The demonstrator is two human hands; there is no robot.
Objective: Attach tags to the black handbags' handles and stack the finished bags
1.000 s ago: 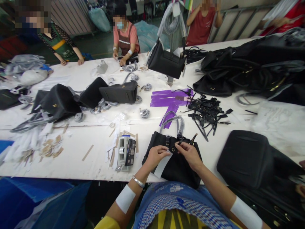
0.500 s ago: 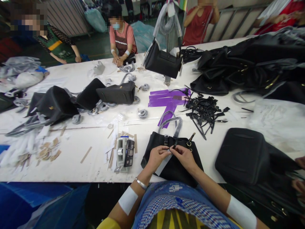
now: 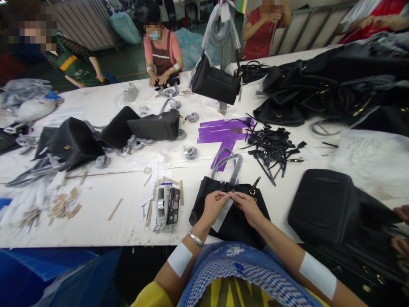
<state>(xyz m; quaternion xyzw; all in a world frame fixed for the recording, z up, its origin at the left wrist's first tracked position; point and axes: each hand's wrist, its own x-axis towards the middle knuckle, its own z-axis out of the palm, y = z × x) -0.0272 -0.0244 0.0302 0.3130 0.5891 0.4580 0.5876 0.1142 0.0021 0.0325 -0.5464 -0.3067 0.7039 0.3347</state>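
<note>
Head view: bag work on a white surface (image 3: 102, 230). We find the black bag (image 3: 238, 228) at the near edge, directly before the person, its front turned upward and its handles (image 3: 237, 168) pointing away. The left hand (image 3: 214, 207) and the right hand (image 3: 247, 207) meet over its upper front; both are closed in a pinch, apparently on the front strap (image 3: 230, 187), although the fingertips hide the exact piece. From beneath them a white strip (image 3: 222, 217) slants down across the bag.

We judge the work on this bag to be partway along. Done: the handles are sheathed in film. Unfinished, as far as we can see: the front strap lies between the fingers, and a side strap (image 3: 253, 187) with gold-coloured rings stands up loose at the bag's right.

Among containers, we note first the black bag, whose interior we cannot see. Beyond it, the hanging bag (image 3: 217, 83) shows something white at its opening. The dark bags (image 3: 75, 140) at left and the large bag (image 3: 322, 204) at right hide any contents. The tape dispenser (image 3: 161, 204) appears to hold a pale roll; a black box (image 3: 173, 206) sits just beside it. We see a heap of straps (image 3: 275, 145) lying uncontained near the purple tape (image 3: 212, 132).
</note>
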